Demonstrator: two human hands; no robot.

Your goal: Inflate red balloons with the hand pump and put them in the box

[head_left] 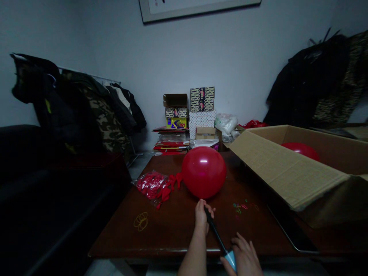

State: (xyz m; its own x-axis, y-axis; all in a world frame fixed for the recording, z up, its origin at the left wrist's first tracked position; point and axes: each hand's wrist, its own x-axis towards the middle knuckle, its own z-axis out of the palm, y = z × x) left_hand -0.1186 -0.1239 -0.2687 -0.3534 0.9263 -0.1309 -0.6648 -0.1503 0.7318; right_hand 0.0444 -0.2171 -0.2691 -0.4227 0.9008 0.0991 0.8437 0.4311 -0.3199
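A round, inflated red balloon [204, 172] is at the middle of the dark wooden table. My left hand [202, 214] is closed at its lower end, where the balloon's neck meets the black tip of a hand pump [218, 237]; the neck itself is hidden by the fingers. My right hand [245, 253] wraps around the light blue body of the pump near the table's front edge. Left of the balloon lies a clear plastic bag of uninflated red balloons [152, 184], some spilling out of it.
Yellow rubber bands [141, 221] lie on the table [172, 237] at left, small coloured bands [241, 207] at right. A dark tablet-like slab [291, 228] rests near an open cardboard box [290, 172] holding another red balloon [301, 150]. Stacked boxes [202, 115] stand behind.
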